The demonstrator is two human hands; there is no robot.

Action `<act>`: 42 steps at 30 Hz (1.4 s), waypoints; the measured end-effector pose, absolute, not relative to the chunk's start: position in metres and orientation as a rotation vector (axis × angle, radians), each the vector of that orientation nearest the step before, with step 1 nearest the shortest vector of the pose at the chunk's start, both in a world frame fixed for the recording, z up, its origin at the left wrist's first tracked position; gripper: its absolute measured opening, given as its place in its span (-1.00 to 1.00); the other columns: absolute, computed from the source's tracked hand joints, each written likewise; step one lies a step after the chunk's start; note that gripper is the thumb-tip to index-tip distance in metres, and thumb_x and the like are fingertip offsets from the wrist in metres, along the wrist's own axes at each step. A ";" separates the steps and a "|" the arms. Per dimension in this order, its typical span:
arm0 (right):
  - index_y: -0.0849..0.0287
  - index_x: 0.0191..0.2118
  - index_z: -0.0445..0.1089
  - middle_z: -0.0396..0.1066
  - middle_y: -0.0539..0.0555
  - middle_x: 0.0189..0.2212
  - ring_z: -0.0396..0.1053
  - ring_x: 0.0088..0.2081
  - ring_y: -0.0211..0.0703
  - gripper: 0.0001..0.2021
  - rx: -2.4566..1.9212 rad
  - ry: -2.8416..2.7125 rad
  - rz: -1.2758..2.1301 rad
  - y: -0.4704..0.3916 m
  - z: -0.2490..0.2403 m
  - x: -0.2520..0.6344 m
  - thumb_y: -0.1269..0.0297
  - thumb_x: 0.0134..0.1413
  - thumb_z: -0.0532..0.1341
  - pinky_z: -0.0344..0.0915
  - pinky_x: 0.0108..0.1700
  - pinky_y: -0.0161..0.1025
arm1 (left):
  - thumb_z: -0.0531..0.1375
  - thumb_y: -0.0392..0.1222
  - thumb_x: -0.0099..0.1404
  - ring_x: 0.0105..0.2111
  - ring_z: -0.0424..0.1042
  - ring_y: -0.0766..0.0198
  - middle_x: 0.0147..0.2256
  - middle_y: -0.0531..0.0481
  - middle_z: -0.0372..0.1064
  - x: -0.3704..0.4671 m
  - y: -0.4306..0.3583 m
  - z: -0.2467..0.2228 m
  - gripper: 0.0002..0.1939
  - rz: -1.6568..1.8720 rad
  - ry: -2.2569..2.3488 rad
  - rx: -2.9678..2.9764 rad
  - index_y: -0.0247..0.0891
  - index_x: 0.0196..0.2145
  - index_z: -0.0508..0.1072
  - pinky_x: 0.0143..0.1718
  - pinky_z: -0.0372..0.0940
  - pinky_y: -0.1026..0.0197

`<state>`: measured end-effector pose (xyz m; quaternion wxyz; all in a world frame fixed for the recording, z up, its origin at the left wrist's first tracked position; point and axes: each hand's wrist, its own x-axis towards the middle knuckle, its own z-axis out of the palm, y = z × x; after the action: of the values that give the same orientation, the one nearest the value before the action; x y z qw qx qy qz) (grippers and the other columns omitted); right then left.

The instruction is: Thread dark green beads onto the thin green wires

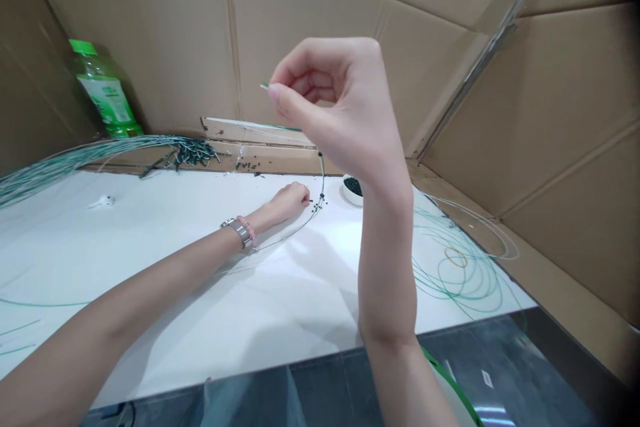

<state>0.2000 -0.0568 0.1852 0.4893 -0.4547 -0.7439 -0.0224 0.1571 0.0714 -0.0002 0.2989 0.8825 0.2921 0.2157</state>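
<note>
My right hand (340, 87) is raised high above the table, its thumb and index finger pinched on a thin green-and-white wire whose short tip pokes out past them. My left hand (291, 202) rests low over the white table (200, 320), fingers curled shut; what they hold, if anything, is too small to make out. Beside its fingertips lie several tiny black pieces (318, 204). A thin curved strand (323, 173) with small black beads on it passes there and runs back beneath my left forearm. Partly behind my right wrist stands a white bowl (351, 195) of small dark pieces.
Coiled green wires (455, 273) spread over the table's right side. A long wire bundle (90, 155) and short dark green cut pieces (193, 152) lie along the back left. A green-capped bottle (107, 93) leans near the cardboard wall (165, 27). A small white object (103, 201) lies at left.
</note>
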 end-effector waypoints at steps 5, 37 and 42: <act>0.17 -0.55 0.27 0.31 -0.08 -0.59 0.35 -0.50 -0.36 -0.83 -1.028 -1.776 -0.058 -0.054 0.183 0.202 0.46 0.02 0.16 0.36 -0.44 -0.40 | 0.15 -0.29 0.08 -0.43 0.35 0.23 -0.50 -0.09 0.40 0.145 0.071 0.015 -0.91 0.735 0.709 2.267 -0.35 -0.53 0.41 -0.36 0.24 0.22; 0.17 -0.45 0.29 0.44 0.04 -0.27 0.44 -0.24 -0.21 -0.90 -0.885 -1.705 0.008 -0.082 0.177 0.161 0.50 -0.03 0.18 0.49 -0.33 -0.32 | 0.30 -0.27 0.11 -0.45 0.46 0.43 -0.43 0.14 0.44 0.042 0.003 0.149 -0.81 1.512 -0.163 1.611 -0.24 -0.41 0.31 -0.37 0.41 0.39; 0.14 -0.44 0.29 0.43 0.04 -0.28 0.43 -0.23 -0.19 -0.88 -0.832 -1.710 -0.028 -0.082 0.174 0.161 0.51 -0.04 0.17 0.50 -0.32 -0.30 | 0.34 -0.16 0.06 -0.45 0.47 0.37 -0.45 0.11 0.44 0.038 0.000 0.151 -0.74 1.569 -0.017 1.680 -0.22 -0.43 0.30 -0.39 0.42 0.33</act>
<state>0.1611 -0.0818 0.1741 0.5810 -0.3559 -0.7319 -0.0120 0.0377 -0.0002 0.1508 0.4090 0.6670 -0.0067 0.6228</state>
